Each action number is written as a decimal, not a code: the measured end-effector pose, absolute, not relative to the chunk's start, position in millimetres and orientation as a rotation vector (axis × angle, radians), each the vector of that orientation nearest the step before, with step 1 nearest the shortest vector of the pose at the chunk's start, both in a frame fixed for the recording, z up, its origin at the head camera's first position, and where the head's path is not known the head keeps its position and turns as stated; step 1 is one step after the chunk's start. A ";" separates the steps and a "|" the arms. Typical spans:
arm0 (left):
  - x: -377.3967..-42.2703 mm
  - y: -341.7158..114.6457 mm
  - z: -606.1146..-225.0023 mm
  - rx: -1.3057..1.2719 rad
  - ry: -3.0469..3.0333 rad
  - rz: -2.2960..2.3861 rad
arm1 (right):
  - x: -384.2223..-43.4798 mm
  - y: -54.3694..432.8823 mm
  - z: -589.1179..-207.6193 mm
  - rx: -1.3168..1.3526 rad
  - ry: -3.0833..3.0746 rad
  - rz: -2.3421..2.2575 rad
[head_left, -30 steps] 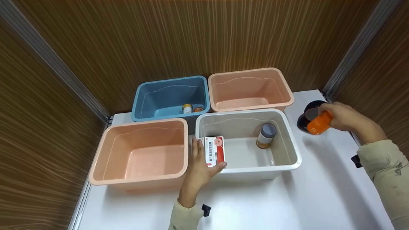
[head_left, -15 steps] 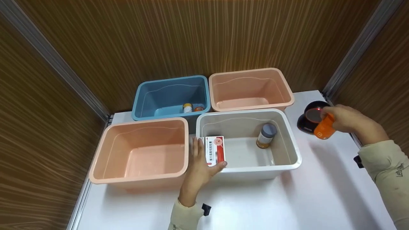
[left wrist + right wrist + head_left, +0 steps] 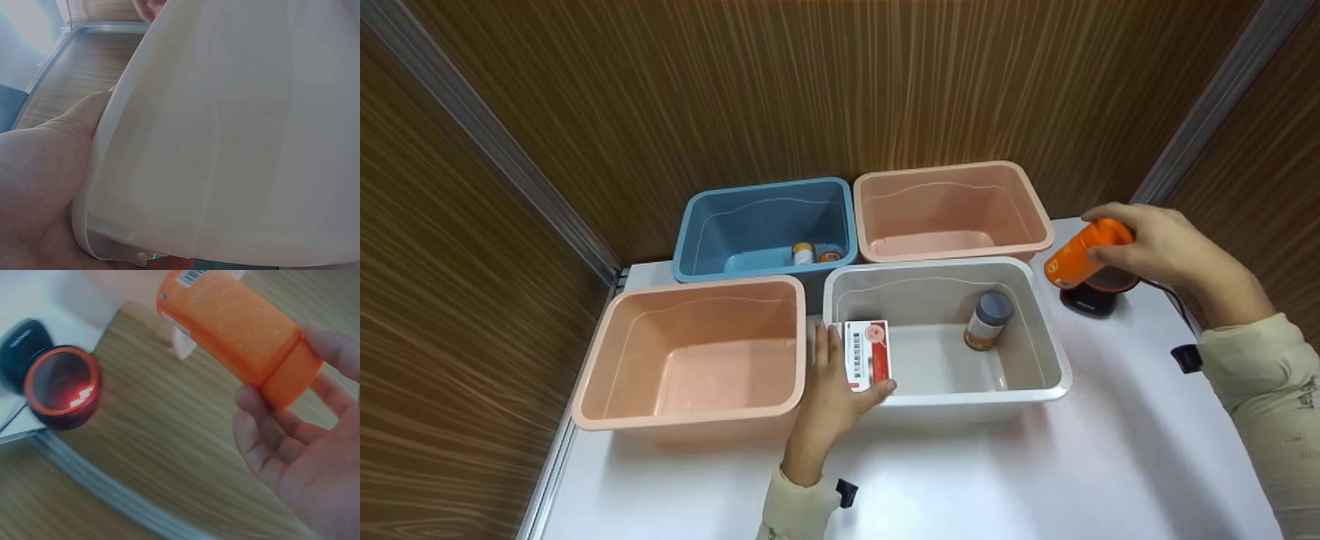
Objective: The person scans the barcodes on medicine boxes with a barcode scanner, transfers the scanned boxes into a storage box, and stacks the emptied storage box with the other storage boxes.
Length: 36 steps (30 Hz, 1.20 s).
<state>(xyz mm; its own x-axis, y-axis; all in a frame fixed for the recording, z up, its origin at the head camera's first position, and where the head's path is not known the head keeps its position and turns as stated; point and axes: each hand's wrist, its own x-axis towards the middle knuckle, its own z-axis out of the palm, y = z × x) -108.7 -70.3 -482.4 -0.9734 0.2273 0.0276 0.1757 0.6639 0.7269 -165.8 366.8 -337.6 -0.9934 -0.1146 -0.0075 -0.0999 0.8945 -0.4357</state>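
One orange bottle (image 3: 1072, 259), held above the table (image 3: 930, 480) at far right, is grasped at its cap (image 3: 292, 377) by the right hand (image 3: 1166, 244), thumb on one side and fingers on the other. It tilts, cap up and to the right, base down and to the left; a barcode (image 3: 192, 275) shows toward the base end. Its contents are hidden, but it is judged light and stiff, probably smooth plastic: hardly fragile, yet apt to slip or swing when pinched by the cap alone. A surer hold would lie round the body just below the cap, with modest pressure; the present hold leaves the barcode uncovered. Just beside the bottle stands a black scanner (image 3: 1089, 301), a red gleam on its round face. The left hand (image 3: 831, 401) rests with outstretched fingers, clenching nothing, at the near left corner of the white bin (image 3: 960, 398), thumb over the near rim. Inside that bin are a carton (image 3: 867, 352) at left, beside the fingers, and a grey-capped jar (image 3: 988, 321) at right. Farther out lie the near peach bin (image 3: 690, 419) at left, the blue bin (image 3: 757, 272) with two jars (image 3: 803, 255), and the far peach bin (image 3: 952, 255).
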 end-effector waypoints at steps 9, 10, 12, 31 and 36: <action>-103.5 -66.1 -482.9 0.335 2.802 1.242 | -182.6 315.6 -322.0 -0.351 3.068 -0.758; -102.9 -65.5 -482.6 0.329 2.797 1.246 | -185.2 309.0 -320.9 -0.372 3.066 -0.768; -102.2 -64.6 -482.8 0.316 2.792 1.252 | -191.5 294.8 -319.1 -0.425 3.070 -0.790; -92.9 -48.3 -483.4 0.262 2.791 1.271 | -262.5 157.2 -325.5 -0.628 2.985 -1.160; -89.7 -46.0 -482.7 0.253 2.763 1.281 | -283.0 134.1 -338.1 -0.604 2.961 -1.185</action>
